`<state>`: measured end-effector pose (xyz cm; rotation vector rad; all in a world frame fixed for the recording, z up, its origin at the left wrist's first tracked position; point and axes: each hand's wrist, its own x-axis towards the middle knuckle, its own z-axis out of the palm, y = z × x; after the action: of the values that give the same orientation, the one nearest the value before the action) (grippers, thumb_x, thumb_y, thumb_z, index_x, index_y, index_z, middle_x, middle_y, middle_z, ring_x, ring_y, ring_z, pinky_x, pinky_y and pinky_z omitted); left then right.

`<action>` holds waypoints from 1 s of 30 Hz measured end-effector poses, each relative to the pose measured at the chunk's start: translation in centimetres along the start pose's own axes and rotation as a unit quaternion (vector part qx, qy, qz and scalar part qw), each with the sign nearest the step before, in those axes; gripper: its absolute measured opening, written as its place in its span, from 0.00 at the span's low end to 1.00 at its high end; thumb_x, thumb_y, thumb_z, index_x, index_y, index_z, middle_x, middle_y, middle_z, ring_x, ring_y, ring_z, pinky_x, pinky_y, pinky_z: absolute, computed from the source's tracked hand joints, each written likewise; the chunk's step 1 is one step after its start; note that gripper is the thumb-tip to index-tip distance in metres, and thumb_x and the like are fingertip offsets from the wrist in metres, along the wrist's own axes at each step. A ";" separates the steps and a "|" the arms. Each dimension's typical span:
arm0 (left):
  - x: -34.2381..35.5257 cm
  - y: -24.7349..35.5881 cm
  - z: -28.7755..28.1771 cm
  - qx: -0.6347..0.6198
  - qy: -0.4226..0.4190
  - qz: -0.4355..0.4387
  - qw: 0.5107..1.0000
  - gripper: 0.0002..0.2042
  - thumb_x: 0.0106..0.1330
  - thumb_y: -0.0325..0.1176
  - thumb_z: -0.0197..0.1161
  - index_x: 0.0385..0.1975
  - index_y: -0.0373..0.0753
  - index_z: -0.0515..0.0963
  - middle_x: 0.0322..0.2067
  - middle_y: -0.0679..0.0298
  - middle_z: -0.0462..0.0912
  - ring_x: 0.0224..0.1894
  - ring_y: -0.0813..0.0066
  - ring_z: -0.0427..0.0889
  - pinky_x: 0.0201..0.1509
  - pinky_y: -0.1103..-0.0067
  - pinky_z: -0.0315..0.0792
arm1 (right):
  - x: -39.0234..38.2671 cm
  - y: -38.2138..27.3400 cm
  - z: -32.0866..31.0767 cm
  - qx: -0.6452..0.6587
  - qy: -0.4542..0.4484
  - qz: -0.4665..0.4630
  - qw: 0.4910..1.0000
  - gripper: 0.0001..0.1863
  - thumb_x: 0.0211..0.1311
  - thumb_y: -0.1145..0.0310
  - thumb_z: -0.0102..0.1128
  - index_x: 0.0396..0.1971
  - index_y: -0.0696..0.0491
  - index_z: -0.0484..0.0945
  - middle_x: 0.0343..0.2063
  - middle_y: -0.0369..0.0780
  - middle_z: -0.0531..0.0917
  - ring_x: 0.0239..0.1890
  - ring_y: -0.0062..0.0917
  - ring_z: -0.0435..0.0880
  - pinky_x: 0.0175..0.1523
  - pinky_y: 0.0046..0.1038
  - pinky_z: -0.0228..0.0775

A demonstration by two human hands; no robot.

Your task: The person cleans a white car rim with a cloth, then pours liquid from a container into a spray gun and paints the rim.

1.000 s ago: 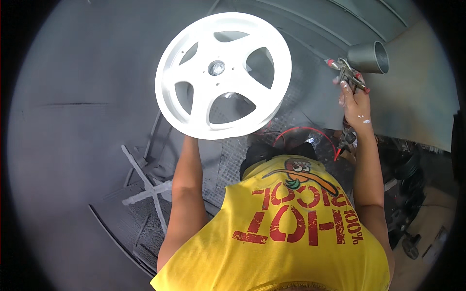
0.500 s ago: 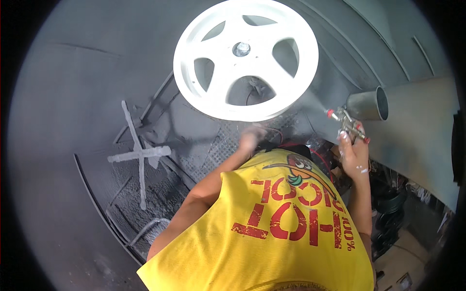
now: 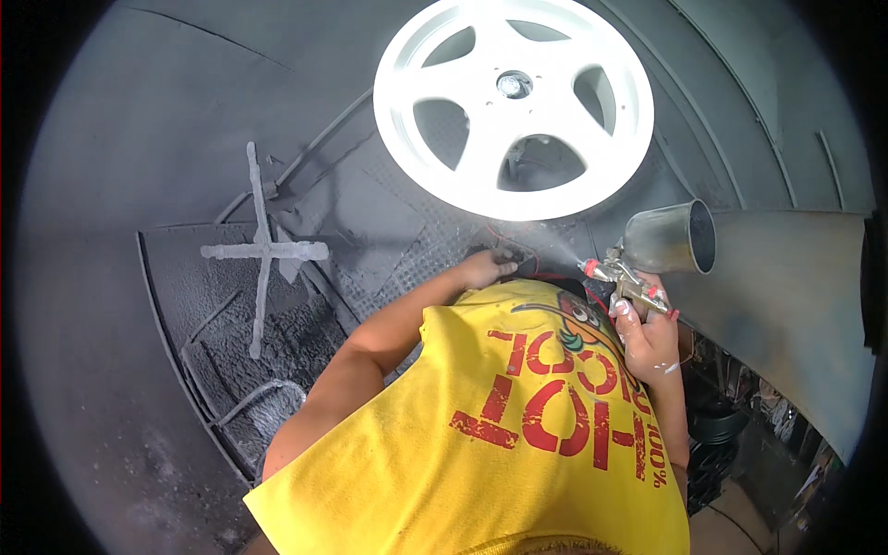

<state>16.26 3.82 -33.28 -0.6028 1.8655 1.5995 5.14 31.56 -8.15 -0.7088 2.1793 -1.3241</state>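
Observation:
My right hand (image 3: 650, 344) is wrapped round a metal spray gun (image 3: 624, 282) with red fittings and a silver cup (image 3: 670, 236) on top. White mist leaves its nozzle toward the lower rim of a white five-spoke wheel (image 3: 499, 125), which is tilted ahead of me. Paint marks my right fingers and wrist. In front of my waist, my left hand (image 3: 483, 270) has its fingers curled in, close to a thin red hose (image 3: 534, 270). Whatever those fingers hold, if anything, is hidden.
A grey, paint-coated cross-shaped stand (image 3: 264, 251) is at my left. Ribbed metal flooring (image 3: 407, 268) lies below the wheel. A pale panel (image 3: 786, 287) borders the right, with dark wheels or tyres (image 3: 712, 435) beneath it. Grey walls (image 3: 185, 92) curve around.
The spray gun and my right hand have moved left and nearer my body. The wheel appears farther right as the view shifts. My left hand, blurred before, is now sharp.

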 end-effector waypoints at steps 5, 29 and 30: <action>0.8 1.7 -0.1 -0.372 0.078 -0.061 0.923 0.15 0.69 0.33 0.59 0.53 0.35 0.74 0.49 0.58 0.81 0.48 0.68 0.80 0.52 0.73 0.74 | 0.3 0.0 0.2 -0.017 -0.008 -0.017 1.000 0.10 0.67 0.69 0.55 0.38 0.60 0.80 0.48 0.49 0.79 0.48 0.41 0.79 0.55 0.36 0.67; 1.6 0.8 -2.7 -0.477 0.076 0.050 0.874 0.18 0.62 0.19 0.53 0.53 0.32 0.72 0.47 0.56 0.80 0.46 0.68 0.82 0.46 0.77 0.76 | 3.5 -3.2 3.0 -0.029 -0.058 -0.046 0.997 0.16 0.67 0.71 0.55 0.52 0.61 0.75 0.49 0.49 0.81 0.50 0.38 0.82 0.56 0.32 0.71; 1.4 1.1 -2.9 -0.471 0.074 0.039 0.878 0.20 0.61 0.18 0.53 0.54 0.33 0.71 0.47 0.57 0.80 0.47 0.67 0.82 0.47 0.76 0.76 | 3.7 -3.3 3.0 -0.023 -0.069 -0.037 0.997 0.16 0.67 0.72 0.54 0.52 0.60 0.75 0.50 0.49 0.80 0.50 0.38 0.82 0.56 0.32 0.70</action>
<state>14.04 1.20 -33.20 -1.0719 1.0889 2.5569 4.87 25.93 -6.91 -0.8794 2.0975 -1.2259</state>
